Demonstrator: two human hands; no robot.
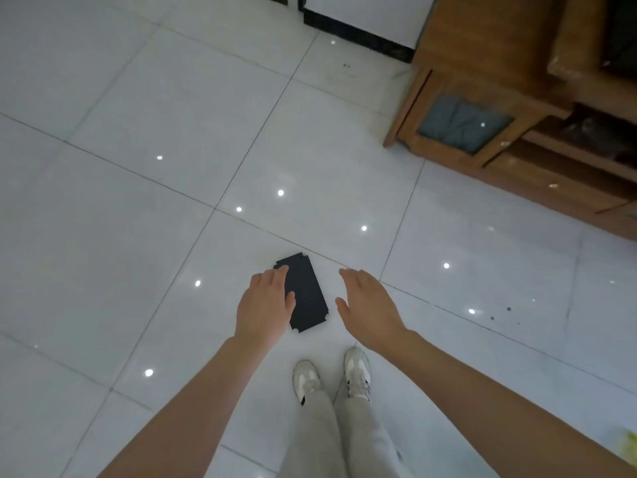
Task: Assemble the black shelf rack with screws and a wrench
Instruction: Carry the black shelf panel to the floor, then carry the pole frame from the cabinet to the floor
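White tiled floor [138, 167] (glossy), black panel [306, 294]

Black panel [306, 294], white tiled floor [138, 167]

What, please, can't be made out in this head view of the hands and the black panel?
Head view, black panel: left side hidden by the left hand; contact unclear.
Head view, yellow-green thing: blurred, cut off by the right edge.
Head view, wooden cabinet: cut off by the right edge; shelves too dark.

Glossy white floor tiles [144, 188] mirror small ceiling lights; a wooden cabinet [489, 108] stands at upper right.
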